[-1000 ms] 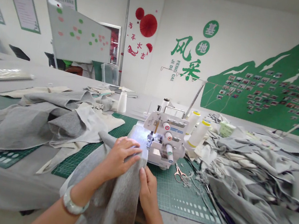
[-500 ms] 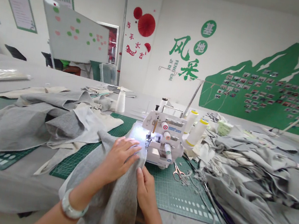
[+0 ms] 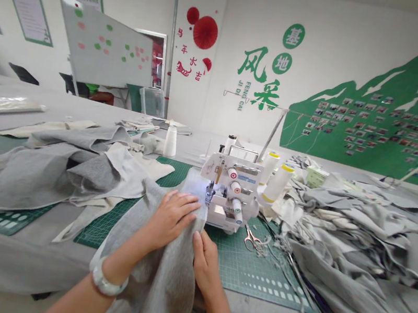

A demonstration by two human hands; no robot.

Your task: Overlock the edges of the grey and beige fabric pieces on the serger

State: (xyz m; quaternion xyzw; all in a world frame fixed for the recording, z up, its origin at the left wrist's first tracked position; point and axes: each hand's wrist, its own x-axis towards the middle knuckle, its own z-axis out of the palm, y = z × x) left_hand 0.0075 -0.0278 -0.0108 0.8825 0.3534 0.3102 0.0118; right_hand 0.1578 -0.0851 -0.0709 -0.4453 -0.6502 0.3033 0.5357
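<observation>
A piece of grey fabric [image 3: 179, 268] runs from the overlock sewing machine [image 3: 227, 191] down over the table's front edge. My left hand [image 3: 175, 220] lies flat on top of it, fingers stretched toward the needle area. Lower down, my right hand [image 3: 204, 259] pinches the fabric's right edge between thumb and fingers. The machine's presser foot [image 3: 210, 191] stands just beyond my left fingertips, at the cloth's far right edge. Whether the needle is in the cloth I cannot tell.
Small scissors [image 3: 253, 239] and thread scraps lie on the green cutting mat [image 3: 265, 276] right of the machine. Grey cloth heaps [image 3: 360, 254] cover the right side, more cloth pieces [image 3: 52, 168] the left. Thread cones [image 3: 278, 183] stand behind the machine. A person sits behind the whiteboard [image 3: 106, 50].
The view has shifted slightly. The light around the needle looks dimmer than before. Both hands keep nearly the same hold on the fabric.
</observation>
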